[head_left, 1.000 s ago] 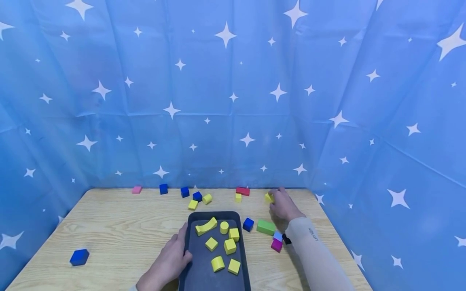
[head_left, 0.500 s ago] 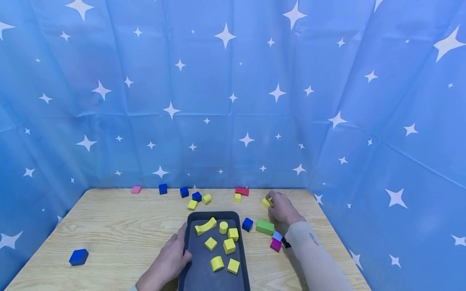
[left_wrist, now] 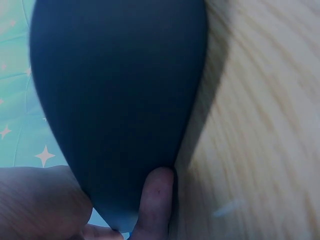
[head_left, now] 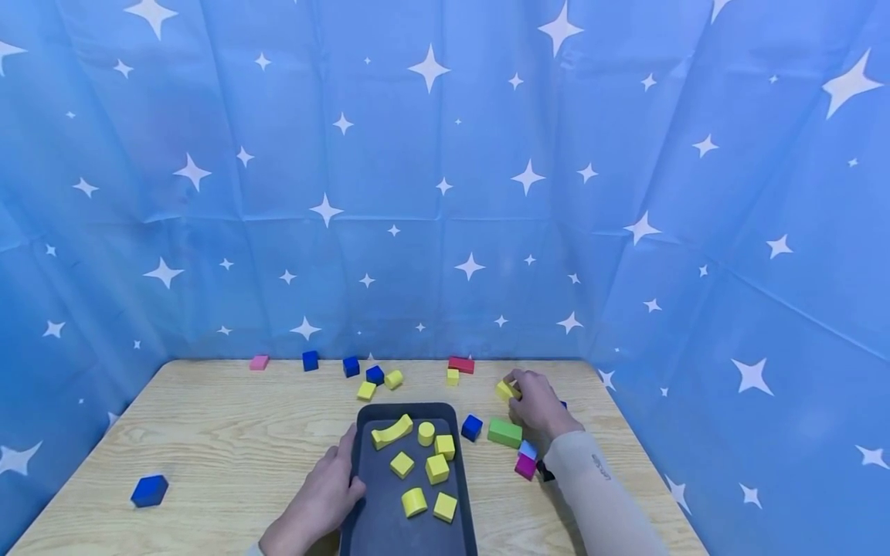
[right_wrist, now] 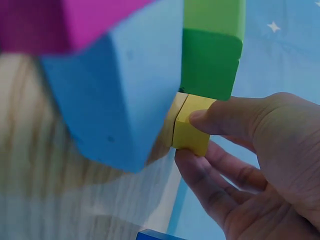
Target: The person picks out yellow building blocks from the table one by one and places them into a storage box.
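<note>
My left hand [head_left: 323,490] grips the left wall of a dark rectangular tray [head_left: 370,529], its thumb over the rim. Seen from the left wrist, a fingertip [left_wrist: 157,187] lies against the tray's outer wall. Several yellow blocks lie inside, among them a curved piece [head_left: 392,432], a cylinder [head_left: 426,433] and a half-round block [head_left: 413,502]. At the right rear of the table, my right hand [head_left: 538,405] pinches a yellow block [right_wrist: 191,129] between thumb and fingers. In the right wrist view, light blue [right_wrist: 117,95], green [right_wrist: 210,62] and magenta blocks [right_wrist: 75,25] stand in front of it.
Along the back edge are a pink block [head_left: 259,362], several blue ones [head_left: 310,361], a red bar [head_left: 461,364] and some yellow pieces [head_left: 366,391]. One blue block [head_left: 471,427] stands right beside the tray; another [head_left: 149,490] lies far left. Starry blue curtains surround the wooden table.
My right hand has moved slightly left and nearer with the yellow block. A blue block's edge now shows behind that wrist. The left hand stays on the tray.
</note>
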`<act>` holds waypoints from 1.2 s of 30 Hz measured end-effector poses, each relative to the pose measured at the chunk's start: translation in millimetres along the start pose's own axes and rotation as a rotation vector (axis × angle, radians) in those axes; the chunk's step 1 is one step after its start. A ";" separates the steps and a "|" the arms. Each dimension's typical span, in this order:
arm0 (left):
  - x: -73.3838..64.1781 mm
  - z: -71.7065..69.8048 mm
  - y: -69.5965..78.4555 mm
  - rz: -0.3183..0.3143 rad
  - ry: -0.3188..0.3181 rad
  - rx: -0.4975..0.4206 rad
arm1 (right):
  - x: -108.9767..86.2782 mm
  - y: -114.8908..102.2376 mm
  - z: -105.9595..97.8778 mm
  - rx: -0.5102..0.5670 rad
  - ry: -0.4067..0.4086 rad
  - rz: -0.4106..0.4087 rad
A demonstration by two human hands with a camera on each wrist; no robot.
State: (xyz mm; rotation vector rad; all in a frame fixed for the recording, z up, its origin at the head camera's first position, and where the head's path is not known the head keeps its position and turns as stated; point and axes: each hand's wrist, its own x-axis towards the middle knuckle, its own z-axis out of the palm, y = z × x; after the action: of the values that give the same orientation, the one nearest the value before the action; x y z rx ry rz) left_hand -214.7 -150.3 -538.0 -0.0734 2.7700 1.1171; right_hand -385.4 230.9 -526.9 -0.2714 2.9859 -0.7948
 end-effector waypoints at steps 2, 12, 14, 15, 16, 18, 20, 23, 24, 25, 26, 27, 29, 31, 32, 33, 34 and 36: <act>0.1 -0.6 0.0 0.000 0.000 0.003 | -1.3 -0.5 0.6 0.003 0.001 0.005; -0.9 -1.3 -1.1 0.010 0.008 0.006 | -9.8 -6.6 0.1 0.011 0.023 -0.008; -1.0 -1.2 -1.2 0.014 0.011 0.006 | -12.4 -10.2 -1.4 0.013 0.035 -0.013; -1.0 -1.3 -1.2 0.015 0.012 0.007 | -13.9 -12.3 -2.2 0.014 0.043 -0.018; -1.1 -1.3 -1.2 0.016 0.013 0.007 | -15.2 -14.5 -3.0 0.014 0.051 -0.028; -0.9 -1.4 -1.2 0.017 0.015 0.010 | -18.2 -18.8 -3.9 0.016 0.067 -0.048; -0.7 -1.6 -1.1 0.018 0.016 0.012 | -21.4 -23.2 -4.4 0.020 0.080 -0.072; -0.2 -1.5 -0.6 0.021 0.017 0.018 | -26.1 -30.7 -4.8 0.019 0.096 -0.109; 0.0 -1.4 -0.4 0.022 0.016 0.018 | -27.6 -33.4 -4.9 0.016 0.099 -0.120; 0.1 -1.2 -0.2 0.022 0.016 0.018 | -28.9 -36.4 -5.1 0.011 0.102 -0.133; 0.3 -1.0 0.2 0.023 0.016 0.018 | -30.2 -39.4 -5.2 0.006 0.105 -0.144; 0.5 -0.6 0.6 0.021 0.014 0.018 | -31.7 -42.5 -5.2 0.001 0.104 -0.155; 0.6 0.0 1.1 0.017 0.013 0.019 | -34.7 -49.5 -4.4 -0.007 0.106 -0.177; 0.9 0.3 1.6 0.014 0.011 0.018 | -38.2 -57.3 -3.6 -0.007 0.107 -0.205; 0.7 0.3 1.5 0.011 0.009 0.018 | -40.0 -61.5 -2.7 -0.007 0.105 -0.214; 0.6 0.2 1.6 0.007 0.006 0.018 | -42.0 -65.7 -1.7 -0.008 0.106 -0.231; 0.3 -0.2 1.1 0.005 0.004 0.020 | -43.8 -70.0 -0.8 -0.009 0.105 -0.244; 0.0 -1.1 0.9 0.002 0.002 0.016 | -47.9 -79.0 0.7 -0.009 0.099 -0.265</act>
State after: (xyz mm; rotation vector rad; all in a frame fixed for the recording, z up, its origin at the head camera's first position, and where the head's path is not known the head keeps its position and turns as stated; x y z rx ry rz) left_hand -214.9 -150.3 -536.6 -0.0694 2.7812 1.0958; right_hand -325.8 171.7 -488.5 -0.6589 3.0865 -0.8388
